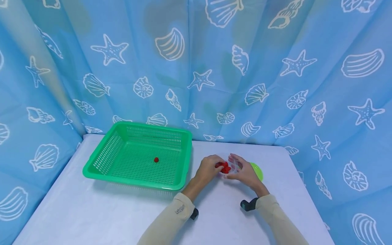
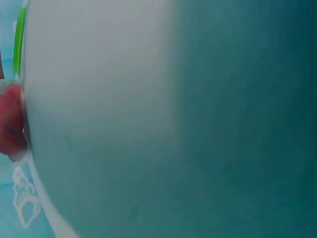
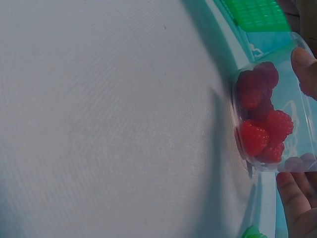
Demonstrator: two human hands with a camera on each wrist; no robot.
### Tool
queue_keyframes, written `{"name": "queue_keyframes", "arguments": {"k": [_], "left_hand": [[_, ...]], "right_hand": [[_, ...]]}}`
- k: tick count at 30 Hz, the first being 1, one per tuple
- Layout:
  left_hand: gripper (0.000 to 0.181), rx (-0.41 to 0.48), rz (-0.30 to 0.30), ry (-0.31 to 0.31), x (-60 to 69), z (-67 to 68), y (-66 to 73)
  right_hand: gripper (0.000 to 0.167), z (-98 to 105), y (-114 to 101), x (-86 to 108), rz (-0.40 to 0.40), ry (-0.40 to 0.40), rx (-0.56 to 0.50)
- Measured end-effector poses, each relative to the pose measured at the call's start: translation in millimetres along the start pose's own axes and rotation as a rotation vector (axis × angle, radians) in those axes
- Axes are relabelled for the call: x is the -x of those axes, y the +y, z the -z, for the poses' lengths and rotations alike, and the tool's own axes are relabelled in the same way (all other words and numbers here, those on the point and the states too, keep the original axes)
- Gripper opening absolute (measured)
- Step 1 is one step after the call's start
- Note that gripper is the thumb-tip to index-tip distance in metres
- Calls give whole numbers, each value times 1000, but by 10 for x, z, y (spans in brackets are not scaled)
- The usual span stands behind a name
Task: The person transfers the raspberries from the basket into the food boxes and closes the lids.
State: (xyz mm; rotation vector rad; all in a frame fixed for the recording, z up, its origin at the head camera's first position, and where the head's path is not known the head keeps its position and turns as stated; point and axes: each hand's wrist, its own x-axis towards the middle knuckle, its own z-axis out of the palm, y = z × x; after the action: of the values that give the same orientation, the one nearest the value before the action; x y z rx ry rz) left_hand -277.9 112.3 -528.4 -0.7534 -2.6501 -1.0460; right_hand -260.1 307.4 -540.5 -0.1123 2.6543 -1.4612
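A small clear plastic container [image 3: 302, 119] with several red raspberries [image 3: 255, 138] stands on the white table. My right hand [image 1: 246, 173] holds it from the right, thumb on the near side and fingers on the far side. My left hand [image 1: 210, 167] reaches over its left side, fingers bent down at the opening. Between the left thumb [image 3: 302, 58] and fingers a bit of red shows, seemingly a pinched raspberry, mostly hidden. In the left wrist view only the container's berries [image 2: 11, 121] show at the left edge.
To the left stands a green perforated basket [image 1: 128, 182] with one raspberry [image 1: 156, 159] on its floor. A light green round lid [image 1: 258, 172] lies beyond the right hand. Blue shell-patterned curtains [image 1: 190, 102] close off the back and sides of the table [image 1: 128, 214].
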Motion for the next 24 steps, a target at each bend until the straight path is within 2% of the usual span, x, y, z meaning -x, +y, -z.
{"name": "queue_keyframes", "arguments": {"k": [6,11,24], "left_hand": [[24,-84,-10,-107,-82,34,35],[24,-138,13,-179,-125,48,60],[26,-149,42,-205,-149,36,73]], "right_hand": [[104,-2,12,1,6,3,14],[105,-7,17,-8,8,-6,-3],[107,-6,16,6,0,-13,-33]]}}
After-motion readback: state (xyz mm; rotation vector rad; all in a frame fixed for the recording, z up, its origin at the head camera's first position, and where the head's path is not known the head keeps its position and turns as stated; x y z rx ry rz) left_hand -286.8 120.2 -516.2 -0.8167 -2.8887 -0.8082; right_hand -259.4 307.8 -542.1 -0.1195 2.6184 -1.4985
